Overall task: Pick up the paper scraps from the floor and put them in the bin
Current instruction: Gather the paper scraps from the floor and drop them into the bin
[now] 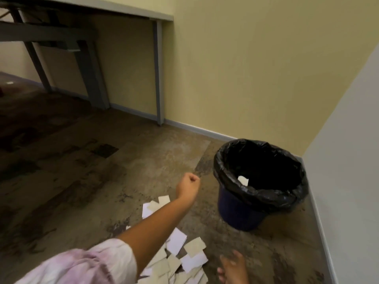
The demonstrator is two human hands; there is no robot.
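Note:
Several white and beige paper scraps (191, 254) lie in a loose pile on the floor at the bottom centre. To their upper right stands a blue bin (235, 212) with a black liner, and one pale scrap (243, 179) lies inside it. My left hand (189, 181) is stretched forward above the floor, left of the bin, with its fingers curled into a fist; no paper shows in it. My right hand (230, 267) is blurred at the bottom edge, just right of the pile, fingers spread.
The bin stands in a corner between a yellow wall (246, 78) and a white wall (352, 160). A grey table (160, 68) with metal legs stands against the yellow wall at the upper left. The stained brown floor (102, 181) stretches to the left.

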